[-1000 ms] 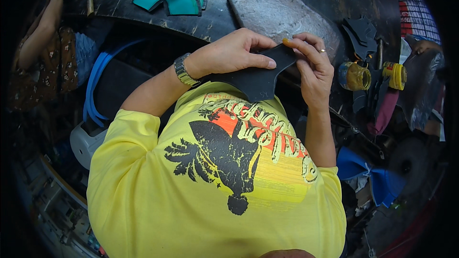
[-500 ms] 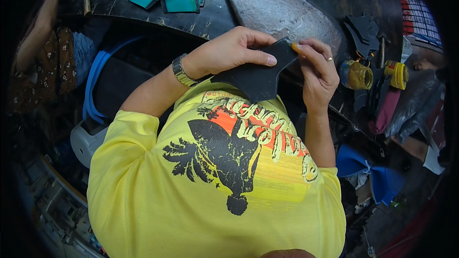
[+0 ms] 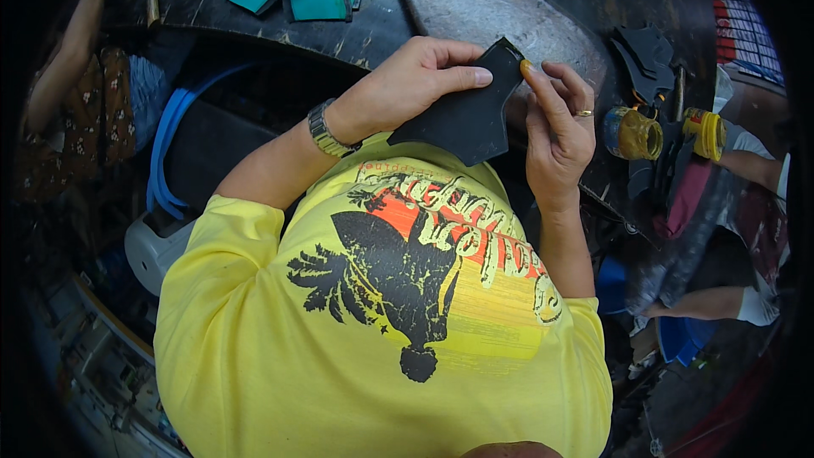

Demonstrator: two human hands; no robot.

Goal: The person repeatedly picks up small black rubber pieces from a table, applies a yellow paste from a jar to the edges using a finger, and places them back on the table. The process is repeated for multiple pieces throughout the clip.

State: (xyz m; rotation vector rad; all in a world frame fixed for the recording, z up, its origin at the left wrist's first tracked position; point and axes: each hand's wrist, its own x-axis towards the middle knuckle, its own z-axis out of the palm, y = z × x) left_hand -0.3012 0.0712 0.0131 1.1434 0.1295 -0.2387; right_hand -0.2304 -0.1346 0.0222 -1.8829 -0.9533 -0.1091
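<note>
My left hand (image 3: 415, 80) holds a flat black cut piece (image 3: 462, 119), shaped like a shoe upper part. Its thumb lies on top and its fingers go underneath, out of sight. The piece is tilted in front of my chest, with one narrow end pointing away from me. Beside that end is my right hand (image 3: 561, 131), its index fingertip stained yellow-brown and at the piece's right edge. The other right fingers are loosely bent and apart, gripping nothing that I can see.
A large smooth grey stone slab (image 3: 492, 4) lies on the dark table (image 3: 373, 47). Teal cut pieces (image 3: 318, 0) lie at the far left, black ones (image 3: 644, 59) at the right. Two open yellowish jars (image 3: 632, 133) sit at right. Other people's arms (image 3: 72, 59) show at both sides.
The black piece has turned and shifted away from me, its narrow end now farther out. My right fingers have spread slightly along its edge. At right, another person's arms have come into view.
</note>
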